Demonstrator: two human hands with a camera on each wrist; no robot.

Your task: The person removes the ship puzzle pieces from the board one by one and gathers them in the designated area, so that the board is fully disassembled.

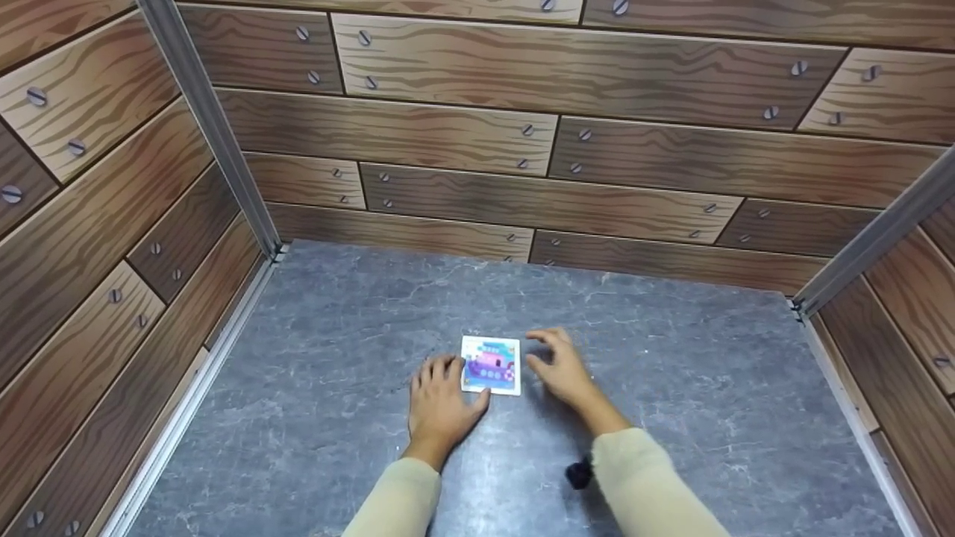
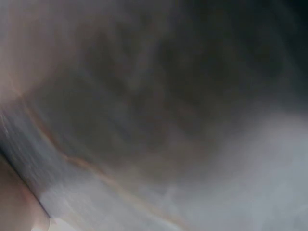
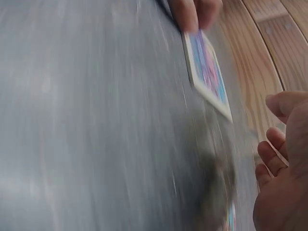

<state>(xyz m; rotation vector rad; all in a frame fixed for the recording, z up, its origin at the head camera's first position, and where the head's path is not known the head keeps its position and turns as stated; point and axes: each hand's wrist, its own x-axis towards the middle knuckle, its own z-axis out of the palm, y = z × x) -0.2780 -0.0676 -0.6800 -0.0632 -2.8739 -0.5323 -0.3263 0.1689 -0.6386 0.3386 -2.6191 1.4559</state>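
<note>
A square picture board (image 1: 490,365) with a white border and a pink and purple ship lies flat on the grey tabletop. My left hand (image 1: 442,403) rests at its lower left, fingers extended along the left edge and thumb touching the bottom edge. To the right of the board, my right hand (image 1: 565,371) is held apart from it, fingers loosely bent and nothing in them. The right wrist view shows the board's pale edge, with left-hand fingers (image 3: 185,14) at one end. Dark blur fills most of the left wrist view.
Wood-plank-patterned walls (image 1: 448,134) surround the grey marbled table (image 1: 358,313) on the back and both sides, with metal posts (image 1: 216,127) at the corners. A small black object (image 1: 579,473) is beside the right sleeve (image 1: 649,477).
</note>
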